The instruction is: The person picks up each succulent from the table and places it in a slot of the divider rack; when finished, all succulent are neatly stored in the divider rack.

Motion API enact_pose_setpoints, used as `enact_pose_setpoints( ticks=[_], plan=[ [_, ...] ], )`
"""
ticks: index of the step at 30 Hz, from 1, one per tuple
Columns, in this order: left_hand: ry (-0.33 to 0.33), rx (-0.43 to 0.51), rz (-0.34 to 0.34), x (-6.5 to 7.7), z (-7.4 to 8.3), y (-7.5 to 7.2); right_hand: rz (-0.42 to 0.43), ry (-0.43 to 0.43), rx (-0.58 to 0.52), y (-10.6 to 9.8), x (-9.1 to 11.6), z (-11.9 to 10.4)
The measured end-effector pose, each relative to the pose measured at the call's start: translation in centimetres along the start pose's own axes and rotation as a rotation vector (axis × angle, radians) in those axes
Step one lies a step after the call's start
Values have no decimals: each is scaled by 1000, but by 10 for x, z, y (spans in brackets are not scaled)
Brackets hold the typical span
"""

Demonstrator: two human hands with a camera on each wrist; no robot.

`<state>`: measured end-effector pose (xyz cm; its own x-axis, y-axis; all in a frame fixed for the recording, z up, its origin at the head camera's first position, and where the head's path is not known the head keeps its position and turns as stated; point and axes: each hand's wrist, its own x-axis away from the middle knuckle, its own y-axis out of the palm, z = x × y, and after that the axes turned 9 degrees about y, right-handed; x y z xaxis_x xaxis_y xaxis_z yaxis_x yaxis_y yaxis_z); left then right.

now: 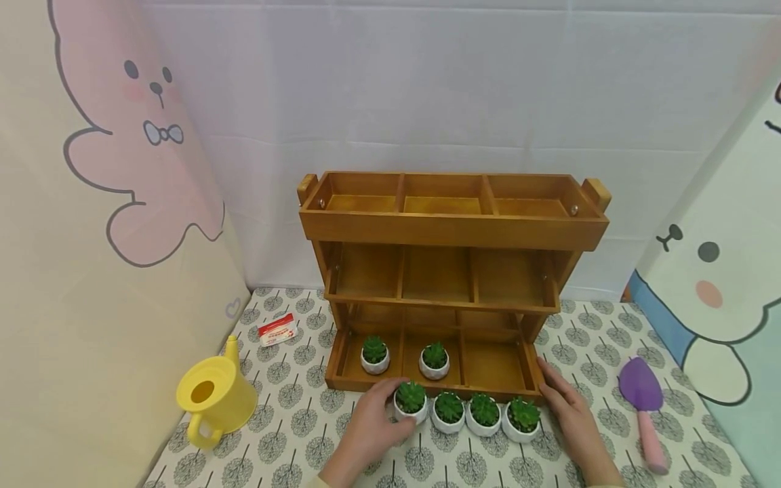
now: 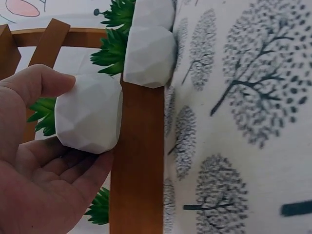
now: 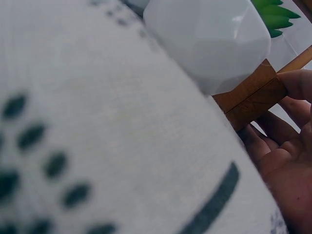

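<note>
Four small white faceted pots with green succulents stand in a row on the tablecloth in front of a three-tier wooden shelf (image 1: 454,230). My left hand (image 1: 373,417) grips the leftmost pot (image 1: 410,401); in the left wrist view its thumb and fingers (image 2: 46,165) wrap that white pot (image 2: 88,114) beside the shelf's front rail (image 2: 139,165). A neighbouring pot (image 2: 148,56) stands just past it. My right hand (image 1: 566,405) rests on the table with its fingers (image 3: 285,141) against the shelf's right front corner (image 3: 253,97), close to the rightmost pot (image 1: 523,418).
Two more potted succulents (image 1: 375,354) (image 1: 434,360) stand in the shelf's bottom tier; the upper tiers hold nothing. A yellow watering can (image 1: 213,400) stands at the left, a small red-and-white packet (image 1: 277,330) behind it, and a purple trowel with a pink handle (image 1: 643,407) lies at the right.
</note>
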<state>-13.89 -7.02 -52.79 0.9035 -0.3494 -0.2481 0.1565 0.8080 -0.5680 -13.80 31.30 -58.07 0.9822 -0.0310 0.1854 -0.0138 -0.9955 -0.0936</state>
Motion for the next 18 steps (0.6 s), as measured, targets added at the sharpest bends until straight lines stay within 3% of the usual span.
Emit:
enact_pose_setpoints(
  ticks=[9,18],
  plan=[
    [17,9,13,-16,15,-7,-34,-10,-69,0,-1,1],
    [66,51,-6,-34,30,0,-39,-16,-94,1,-1,0]
  ],
)
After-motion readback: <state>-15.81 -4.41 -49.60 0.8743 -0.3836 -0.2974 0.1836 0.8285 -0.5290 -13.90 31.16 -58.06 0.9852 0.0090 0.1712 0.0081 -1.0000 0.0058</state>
